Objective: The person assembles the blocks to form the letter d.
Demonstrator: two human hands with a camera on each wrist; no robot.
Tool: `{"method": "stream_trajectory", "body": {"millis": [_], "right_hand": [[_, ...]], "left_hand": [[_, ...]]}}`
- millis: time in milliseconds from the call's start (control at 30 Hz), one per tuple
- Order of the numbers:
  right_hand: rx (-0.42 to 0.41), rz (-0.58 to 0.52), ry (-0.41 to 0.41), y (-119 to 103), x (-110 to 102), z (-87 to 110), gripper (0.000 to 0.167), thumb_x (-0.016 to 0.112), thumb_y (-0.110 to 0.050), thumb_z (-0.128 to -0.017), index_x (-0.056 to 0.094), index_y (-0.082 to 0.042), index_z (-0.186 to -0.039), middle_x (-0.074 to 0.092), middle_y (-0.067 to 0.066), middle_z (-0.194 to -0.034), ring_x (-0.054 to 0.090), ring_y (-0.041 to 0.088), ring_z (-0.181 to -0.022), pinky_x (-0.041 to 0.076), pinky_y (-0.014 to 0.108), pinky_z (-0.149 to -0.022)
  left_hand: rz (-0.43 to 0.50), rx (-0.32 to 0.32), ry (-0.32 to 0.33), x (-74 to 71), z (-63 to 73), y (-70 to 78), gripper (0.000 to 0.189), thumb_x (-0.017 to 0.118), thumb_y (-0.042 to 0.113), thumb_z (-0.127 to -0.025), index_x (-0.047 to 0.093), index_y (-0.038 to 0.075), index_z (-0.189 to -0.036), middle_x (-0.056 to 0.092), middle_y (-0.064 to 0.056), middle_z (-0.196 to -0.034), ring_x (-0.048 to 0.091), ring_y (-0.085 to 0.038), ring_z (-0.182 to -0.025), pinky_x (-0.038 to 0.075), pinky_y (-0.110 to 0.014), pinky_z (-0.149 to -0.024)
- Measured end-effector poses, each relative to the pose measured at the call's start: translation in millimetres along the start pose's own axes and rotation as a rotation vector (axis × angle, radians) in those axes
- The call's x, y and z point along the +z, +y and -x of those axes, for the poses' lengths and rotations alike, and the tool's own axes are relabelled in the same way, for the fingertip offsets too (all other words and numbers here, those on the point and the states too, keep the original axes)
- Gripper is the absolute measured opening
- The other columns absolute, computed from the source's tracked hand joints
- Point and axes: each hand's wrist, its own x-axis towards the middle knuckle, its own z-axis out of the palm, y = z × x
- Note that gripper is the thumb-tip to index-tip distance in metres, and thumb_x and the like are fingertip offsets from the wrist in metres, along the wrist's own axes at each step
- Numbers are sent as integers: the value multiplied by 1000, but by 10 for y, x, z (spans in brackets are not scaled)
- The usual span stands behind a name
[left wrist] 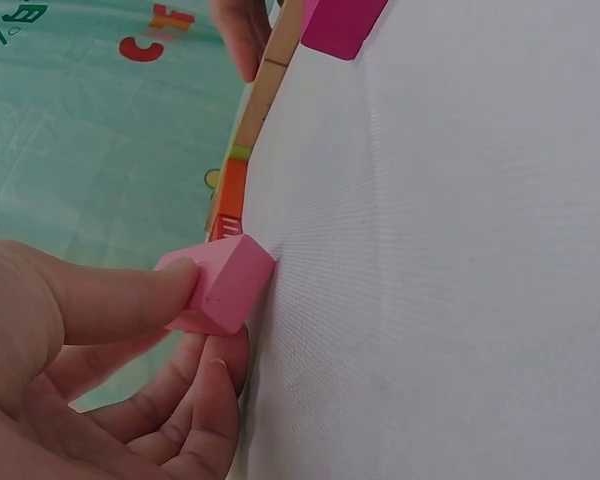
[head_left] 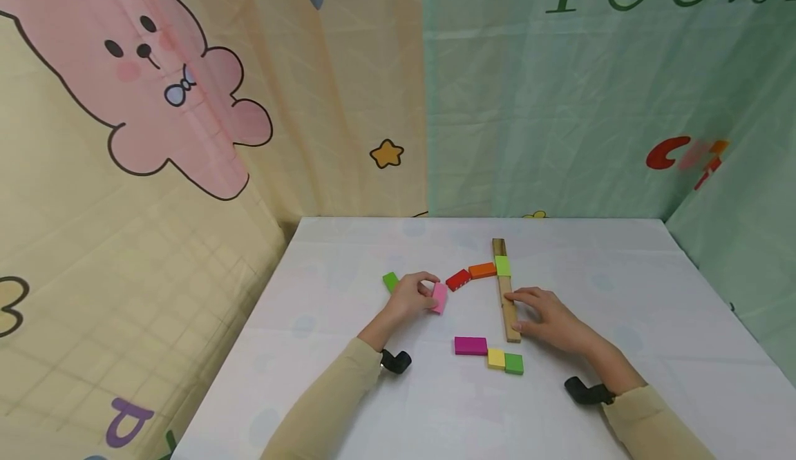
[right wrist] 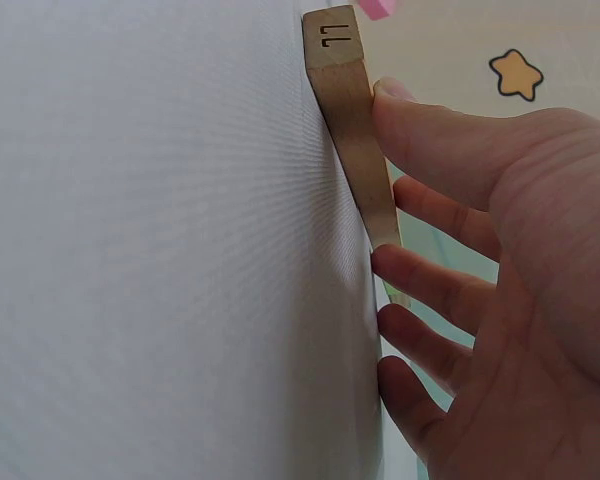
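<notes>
On the tabletop [head_left: 472,415], a green block [head_left: 514,364], yellow block [head_left: 495,358] and magenta block [head_left: 470,346] lie nearer than the wooden row [head_left: 504,289]. Right of that row, the right hand [head_left: 553,318], fingers parted, touches its side; left of it, the left hand [head_left: 409,299] pinches a pink block [head_left: 439,298]. Beyond, a red block [head_left: 459,280] and orange block [head_left: 482,271] lead toward the row.

Your head camera looks forward and down, from well back, across the white cloth-covered bench [head_left: 348,256]. Each wrist camera, turned sideways, sits close: one faces your left hand [head_left: 409,297] and the pink rectangular block [left wrist: 225,288], the other your right hand [head_left: 555,319] and the brown wooden strip [right wrist: 355,130]. All three views share the strip.
</notes>
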Motion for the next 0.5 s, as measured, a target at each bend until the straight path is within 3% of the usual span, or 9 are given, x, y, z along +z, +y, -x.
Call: {"method": "stream_trajectory", "body": {"millis": [200,500], "right_hand": [[-18,6,7,-4,-20,11,64,77,-35,-90,54,-18,-146,45,17,-146,38,41,-132,39,65,-101],[-17,-1,5,-9,-22,12,64,77,-34,-90,54,-17,-147,45,17,-147,37,42,-133,39,65,-101]], "left_hand": [[-23,-25,11,31,-49,2,39,81,9,-85,70,14,-122,64,-2,-81,57,-17,-71,48,-27,-61],[-115,-6,-1,91,-78,-26,37,79,12,-87,71,8,-123,60,-2,-80,53,-16,-73,45,-25,-59]]}}
